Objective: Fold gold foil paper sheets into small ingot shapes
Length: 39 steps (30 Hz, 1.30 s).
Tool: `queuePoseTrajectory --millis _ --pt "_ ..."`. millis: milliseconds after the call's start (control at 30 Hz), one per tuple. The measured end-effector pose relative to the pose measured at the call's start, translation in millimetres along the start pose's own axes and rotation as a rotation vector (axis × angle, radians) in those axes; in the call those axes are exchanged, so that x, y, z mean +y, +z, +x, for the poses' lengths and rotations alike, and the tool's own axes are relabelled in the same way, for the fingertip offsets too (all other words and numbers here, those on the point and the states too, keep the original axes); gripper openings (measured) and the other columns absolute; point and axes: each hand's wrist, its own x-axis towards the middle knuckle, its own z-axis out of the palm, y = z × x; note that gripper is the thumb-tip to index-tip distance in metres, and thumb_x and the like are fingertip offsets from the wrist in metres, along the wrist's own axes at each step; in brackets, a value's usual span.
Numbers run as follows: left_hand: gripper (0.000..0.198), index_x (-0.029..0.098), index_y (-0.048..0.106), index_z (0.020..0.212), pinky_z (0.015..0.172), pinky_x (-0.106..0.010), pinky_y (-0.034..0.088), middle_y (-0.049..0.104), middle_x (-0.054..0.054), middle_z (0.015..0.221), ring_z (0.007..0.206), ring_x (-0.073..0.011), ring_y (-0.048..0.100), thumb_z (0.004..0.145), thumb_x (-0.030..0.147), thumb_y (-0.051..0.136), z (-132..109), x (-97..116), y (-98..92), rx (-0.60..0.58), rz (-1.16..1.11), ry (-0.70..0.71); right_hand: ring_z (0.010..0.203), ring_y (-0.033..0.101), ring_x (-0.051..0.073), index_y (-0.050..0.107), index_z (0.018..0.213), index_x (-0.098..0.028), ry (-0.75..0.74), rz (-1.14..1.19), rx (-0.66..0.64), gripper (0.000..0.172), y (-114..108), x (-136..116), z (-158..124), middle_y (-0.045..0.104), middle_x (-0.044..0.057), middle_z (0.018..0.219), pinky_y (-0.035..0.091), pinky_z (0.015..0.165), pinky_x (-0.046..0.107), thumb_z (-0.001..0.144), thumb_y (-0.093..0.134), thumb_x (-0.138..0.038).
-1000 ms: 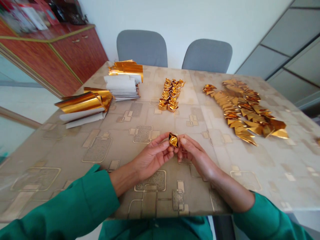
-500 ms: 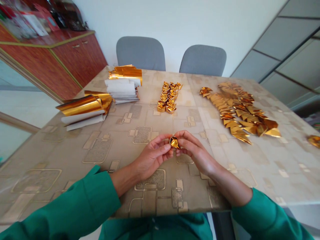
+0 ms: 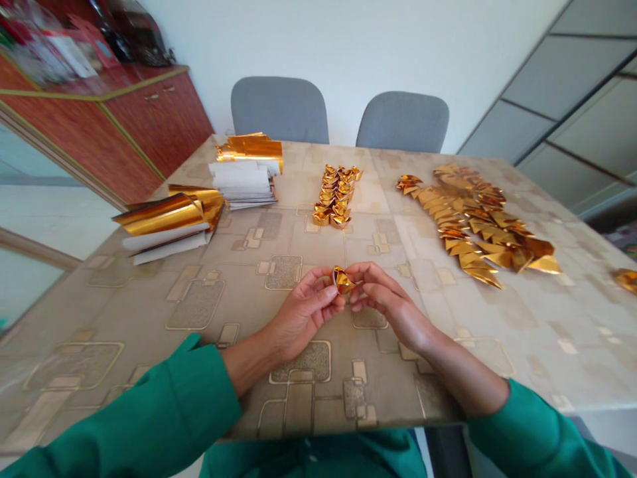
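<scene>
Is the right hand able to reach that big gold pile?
Probably yes: only tablecloth lies between the right hand and the big gold pile, though the hand is busy at the small gold piece.

Two hands, one left hand (image 3: 303,312) and one right hand (image 3: 391,305), one folded gold piece (image 3: 343,280) between them, two gold rows (image 3: 330,196) at 12 o'clock, two chairs (image 3: 279,111) at 11 and 1, at least two sheet stacks (image 3: 243,180) at 10, one uncountable gold spread (image 3: 472,216) at 2.
</scene>
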Motion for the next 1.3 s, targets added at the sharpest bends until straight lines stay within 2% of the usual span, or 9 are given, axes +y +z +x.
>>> queuePoseTrajectory --millis 100,200,267,367,467,600,700,1000,1300 --pt "0.032 0.02 0.059 0.099 0.072 -0.021 0.054 0.068 0.002 0.09 0.071 -0.0077 0.066 0.074 0.019 0.08 0.0 -1.7 -0.4 0.005 0.069 0.03 0.083 0.058 0.017 0.055 0.109 -0.024 -0.096 -0.166 0.054 0.03 3.5 6.1 0.6 0.063 0.003 0.101 0.047 0.069 0.031 0.081 0.064 -0.032" --pt "0.034 0.021 0.056 0.104 0.075 -0.026 0.054 0.066 0.0 0.093 0.074 -0.0111 0.068 0.077 0.022 0.077 0.0 -3.7 -1.3 -0.014 0.207 0.026 0.074 0.058 0.015 0.06 0.102 -0.023 -0.212 -0.266 0.135 0.021 3.9 13.5 7.0 0.066 0.002 0.094 0.047 0.066 0.029 0.084 0.064 -0.034" --pt "0.041 0.022 0.054 0.113 0.077 -0.029 0.053 0.064 0.0 0.096 0.075 -0.0137 0.069 0.077 0.022 0.074 -1.0 -2.1 -0.9 0.013 0.324 0.035 0.072 0.059 0.014 0.063 0.1 -0.022 -0.264 -0.364 0.159 0.018 -5.3 16.7 14.5 0.069 0.002 0.092 0.047 0.065 0.028 0.086 0.062 -0.033" --pt "0.042 0.022 0.054 0.117 0.077 -0.03 0.052 0.062 -0.003 0.106 0.076 -0.0148 0.07 0.078 0.022 0.07 -5.5 6.2 0.5 0.085 0.5 0.091 0.075 0.062 0.016 0.065 0.103 -0.021 -0.319 -0.59 0.25 0.021 -38.0 18.5 32.1 0.071 0.005 0.099 0.049 0.067 0.03 0.086 0.061 -0.032" --pt "0.032 0.019 0.061 0.109 0.075 -0.028 0.049 0.063 -0.005 0.111 0.076 -0.0135 0.067 0.078 0.022 0.068 -12.7 16.9 -0.9 0.106 0.62 0.139 0.075 0.064 0.018 0.066 0.106 -0.02 -0.281 -0.873 0.378 0.026 -83.6 18.4 58.2 0.073 0.006 0.099 0.051 0.069 0.033 0.084 0.059 -0.032" --pt "0.026 0.017 0.064 0.103 0.072 -0.026 0.045 0.067 -0.001 0.076 0.073 -0.0153 0.064 0.078 0.021 0.067 -19.7 25.1 -9.9 0.151 0.67 0.149 0.074 0.064 0.021 0.068 0.103 -0.019 -0.266 -0.972 0.484 0.025 -131.7 15.2 101.9 0.074 0.009 0.097 0.05 0.074 0.037 0.08 0.06 -0.026" --pt "0.024 0.017 0.065 0.102 0.071 -0.026 0.044 0.066 0.0 0.069 0.071 -0.0156 0.062 0.079 0.022 0.066 -20.7 25.5 -15.9 0.213 0.665 0.168 0.079 0.065 0.021 0.071 0.095 -0.023 -0.286 -1.016 0.49 0.019 -149.3 10.3 136.9 0.075 0.007 0.1 0.05 0.079 0.035 0.08 0.059 -0.024" --pt "0.02 0.017 0.065 0.097 0.067 -0.025 0.043 0.066 -0.001 0.07 0.067 -0.0144 0.058 0.079 0.025 0.065 -16.5 23.3 -21.7 0.211 0.661 0.154 0.084 0.067 0.022 0.073 0.099 -0.02 -0.302 -1.072 0.503 0.029 -168.2 0.7 229.0 0.074 0.009 0.107 0.05 0.084 0.037 0.078 0.055 -0.012" --pt "0.018 0.018 0.066 0.094 0.065 -0.025 0.043 0.064 0.0 0.068 0.065 -0.0142 0.057 0.077 0.025 0.065 -14.1 26.3 -23.6 0.204 0.641 0.107 0.079 0.065 0.02 0.073 0.103 -0.014 -0.337 -1.068 0.531 0.032 -170.0 0.4 277.4 0.072 0.011 0.109 0.05 0.083 0.036 0.075 0.057 -0.013"
